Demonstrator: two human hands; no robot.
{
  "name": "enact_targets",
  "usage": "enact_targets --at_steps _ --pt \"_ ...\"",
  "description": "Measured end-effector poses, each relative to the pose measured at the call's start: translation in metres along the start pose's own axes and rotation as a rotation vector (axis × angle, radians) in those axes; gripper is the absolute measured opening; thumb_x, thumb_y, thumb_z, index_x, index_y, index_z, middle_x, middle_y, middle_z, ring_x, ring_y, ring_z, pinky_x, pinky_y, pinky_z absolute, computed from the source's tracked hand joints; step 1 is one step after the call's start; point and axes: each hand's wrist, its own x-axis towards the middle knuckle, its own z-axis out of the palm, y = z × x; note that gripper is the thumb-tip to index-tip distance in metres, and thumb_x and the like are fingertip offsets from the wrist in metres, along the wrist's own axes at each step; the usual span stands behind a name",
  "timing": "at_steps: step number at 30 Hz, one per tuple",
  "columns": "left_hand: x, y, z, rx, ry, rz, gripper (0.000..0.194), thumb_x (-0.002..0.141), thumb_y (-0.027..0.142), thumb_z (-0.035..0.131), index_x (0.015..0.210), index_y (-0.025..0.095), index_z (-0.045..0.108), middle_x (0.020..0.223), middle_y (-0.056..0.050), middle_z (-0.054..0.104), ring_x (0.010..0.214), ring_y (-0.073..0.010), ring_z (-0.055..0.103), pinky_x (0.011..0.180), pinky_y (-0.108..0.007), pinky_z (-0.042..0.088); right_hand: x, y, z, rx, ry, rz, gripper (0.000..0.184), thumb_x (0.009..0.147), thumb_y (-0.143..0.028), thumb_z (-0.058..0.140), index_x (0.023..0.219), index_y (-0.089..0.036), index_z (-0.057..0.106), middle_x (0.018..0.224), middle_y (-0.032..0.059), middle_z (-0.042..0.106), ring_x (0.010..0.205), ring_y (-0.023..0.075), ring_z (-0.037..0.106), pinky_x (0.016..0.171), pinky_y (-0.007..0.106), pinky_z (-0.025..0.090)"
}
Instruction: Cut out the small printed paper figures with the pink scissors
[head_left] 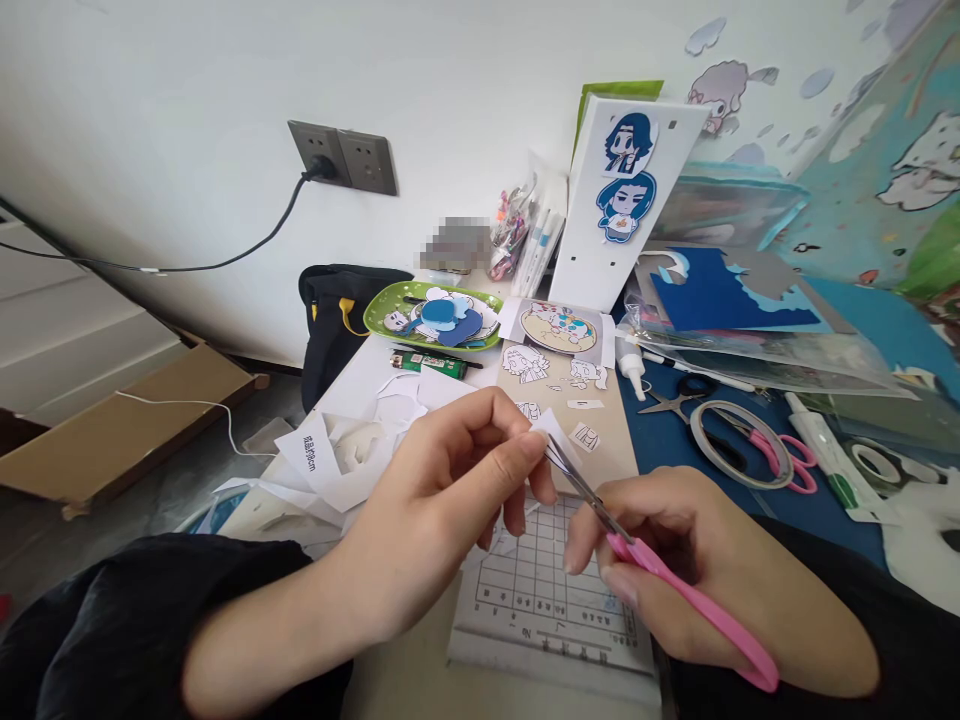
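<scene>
A small piece of white paper (pixel 553 432) is pinched between the thumb and fingers of my left hand (pixel 472 470). My right hand (pixel 675 560) grips pink-handled scissors (pixel 694 590), whose narrow blades point up and left and meet the paper by my left thumb. Under both hands lies a printed form with a grid (pixel 544 600). Just beyond them, cut-out line drawings (pixel 526 362) of cartoon figures rest on a beige board (pixel 622 440), beside a printed picture of a round dish (pixel 559 330). What is drawn on the held paper cannot be made out.
Paper scraps (pixel 330 460) pile up at the left, in front of a green tray (pixel 375 318) of cut-outs. On the blue mat (pixel 660 445) at the right lie black scissors (pixel 679 400), a tape roll (pixel 739 445) and a glue tube (pixel 832 455). A white box (pixel 585 260) stands behind.
</scene>
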Motion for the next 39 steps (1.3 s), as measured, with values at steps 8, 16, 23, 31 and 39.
enact_targets --at_steps 8,16,23,31,39 --pt "0.0012 -0.0008 0.0004 -0.009 -0.005 0.011 0.019 0.089 0.027 0.049 0.073 0.018 0.049 0.065 0.005 0.059 0.050 -0.0043 0.048 0.045 -0.015 0.039 0.0022 0.0010 0.0017 -0.014 0.046 -0.063 0.013 0.065 -0.005 0.053 0.071 -0.013 0.061 0.051 -0.0068 0.036 0.045 0.0046 0.026 0.041 0.017 0.023" --pt "-0.0004 -0.0020 0.0009 0.000 0.008 0.014 0.019 0.089 0.027 0.049 0.073 0.018 0.048 0.065 0.004 0.059 0.049 -0.0056 0.047 0.044 -0.016 0.039 0.0040 0.0022 0.0032 -0.087 0.084 -0.109 0.019 0.063 -0.005 0.047 0.070 -0.014 0.062 0.049 -0.0067 0.038 0.043 0.0047 0.029 0.040 0.018 0.022" --pt "-0.0008 -0.0009 0.0008 0.007 0.005 0.018 0.019 0.089 0.026 0.049 0.072 0.017 0.048 0.062 0.006 0.058 0.049 -0.0047 0.047 0.044 -0.016 0.039 0.0026 0.0021 0.0008 -0.152 0.078 -0.114 0.017 0.064 -0.006 0.051 0.071 -0.015 0.063 0.050 -0.0064 0.039 0.043 0.0050 0.031 0.041 0.018 0.023" --pt "-0.0015 -0.0004 0.0018 0.043 0.020 0.038 0.018 0.090 0.026 0.047 0.074 0.018 0.048 0.063 0.006 0.057 0.049 -0.0043 0.048 0.045 -0.015 0.039 0.0012 0.0023 0.0012 -0.143 0.066 -0.101 0.014 0.066 -0.008 0.051 0.071 -0.014 0.063 0.049 -0.0064 0.038 0.043 0.0052 0.031 0.041 0.018 0.023" --pt "-0.0002 -0.0014 0.0001 0.153 0.033 0.091 0.020 0.090 0.029 0.046 0.074 0.018 0.050 0.062 0.005 0.053 0.052 -0.0055 0.048 0.046 -0.015 0.040 -0.0002 0.0000 -0.0012 -0.120 -0.002 -0.052 0.019 0.065 -0.002 0.052 0.075 -0.014 0.063 0.050 -0.0070 0.039 0.044 0.0049 0.032 0.041 0.016 0.025"
